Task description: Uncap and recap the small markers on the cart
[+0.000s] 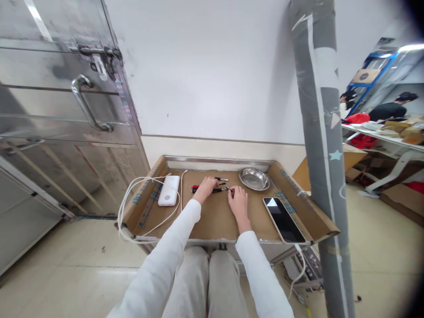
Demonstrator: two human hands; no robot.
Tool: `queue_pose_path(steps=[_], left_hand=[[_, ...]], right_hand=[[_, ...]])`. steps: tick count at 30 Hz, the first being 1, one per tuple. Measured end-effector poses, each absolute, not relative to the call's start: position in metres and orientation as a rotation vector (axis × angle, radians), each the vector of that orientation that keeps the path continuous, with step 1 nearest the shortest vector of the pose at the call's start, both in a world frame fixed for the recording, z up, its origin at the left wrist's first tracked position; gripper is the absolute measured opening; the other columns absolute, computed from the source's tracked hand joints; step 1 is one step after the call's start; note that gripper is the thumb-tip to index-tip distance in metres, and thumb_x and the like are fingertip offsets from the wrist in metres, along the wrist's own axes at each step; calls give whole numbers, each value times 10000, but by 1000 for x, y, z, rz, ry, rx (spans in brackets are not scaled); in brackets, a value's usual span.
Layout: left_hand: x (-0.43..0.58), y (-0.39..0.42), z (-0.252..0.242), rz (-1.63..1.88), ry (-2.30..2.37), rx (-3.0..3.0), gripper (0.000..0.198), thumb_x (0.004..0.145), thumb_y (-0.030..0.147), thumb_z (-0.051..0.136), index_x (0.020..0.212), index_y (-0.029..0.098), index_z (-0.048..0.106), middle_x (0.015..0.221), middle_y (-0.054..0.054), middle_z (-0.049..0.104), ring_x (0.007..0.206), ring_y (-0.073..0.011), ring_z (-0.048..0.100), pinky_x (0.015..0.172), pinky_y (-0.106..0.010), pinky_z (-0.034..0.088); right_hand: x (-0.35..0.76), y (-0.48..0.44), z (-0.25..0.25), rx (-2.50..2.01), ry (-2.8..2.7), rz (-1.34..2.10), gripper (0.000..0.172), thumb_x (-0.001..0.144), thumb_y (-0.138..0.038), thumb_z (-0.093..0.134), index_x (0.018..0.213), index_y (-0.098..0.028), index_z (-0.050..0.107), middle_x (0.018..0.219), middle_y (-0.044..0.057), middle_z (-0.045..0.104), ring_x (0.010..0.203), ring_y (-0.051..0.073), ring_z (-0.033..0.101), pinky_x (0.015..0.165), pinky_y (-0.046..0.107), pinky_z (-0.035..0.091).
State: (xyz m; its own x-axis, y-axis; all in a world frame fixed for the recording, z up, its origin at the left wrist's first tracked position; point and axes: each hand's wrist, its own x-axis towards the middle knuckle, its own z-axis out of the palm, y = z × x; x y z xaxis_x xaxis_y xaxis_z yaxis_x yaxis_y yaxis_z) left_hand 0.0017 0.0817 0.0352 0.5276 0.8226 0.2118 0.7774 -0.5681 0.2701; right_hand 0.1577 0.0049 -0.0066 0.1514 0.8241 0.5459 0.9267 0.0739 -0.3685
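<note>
Over the middle of the cardboard-lined tray [212, 225], my left hand [206, 187] is closed round a slim black pen-like piece [217, 190] that points right and has a silvery end. My right hand [238, 201] is beside that end, its thumb and forefinger pinched on a small dark part I cannot make out. Just beyond my left fingers lie another black-and-silver pen-like piece [221, 179] and a short black piece [222, 183]. A red and black object [195, 189] shows left of my left hand, partly hidden by it.
A white power bank [168, 191] with a looped white cable [121, 212] lies at the left. A round metal dish [254, 179] stands at the back right, a phone [284, 221] nearer the front. A grey wrapped pole [326, 132] rises at the right; people work beyond it.
</note>
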Motion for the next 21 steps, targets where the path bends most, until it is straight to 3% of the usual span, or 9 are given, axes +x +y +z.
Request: queue_pose_path(steps=[6,12,21], left_hand=[[0,53,34,871,1482,2527,237,927,131,393,1057,190,582,1062,-74,629,970,-188,599,897,-348,418],[5,32,7,1128,1263,2351,200,948,191,375,1035,203,555,1023,-56,608,954,-172,604,861,-318,481],[5,29,-2,1283,1207,2370,200,960,215,361,1024,189,548,984,-60,597,958,-177,581,888,-345,477]], right_hand=[[158,7,-8,-1617,-1743,-150,233,947,-280,342,938,-179,551,943,72,639,896,195,542,799,304,324],[157,7,-6,-1475,-1834,-99,296,966,-323,308,965,-188,572,949,73,650,877,197,549,784,310,337],[157,8,-6,-1458,-1813,-90,296,965,-289,301,962,-188,580,942,73,654,874,201,551,778,318,355]])
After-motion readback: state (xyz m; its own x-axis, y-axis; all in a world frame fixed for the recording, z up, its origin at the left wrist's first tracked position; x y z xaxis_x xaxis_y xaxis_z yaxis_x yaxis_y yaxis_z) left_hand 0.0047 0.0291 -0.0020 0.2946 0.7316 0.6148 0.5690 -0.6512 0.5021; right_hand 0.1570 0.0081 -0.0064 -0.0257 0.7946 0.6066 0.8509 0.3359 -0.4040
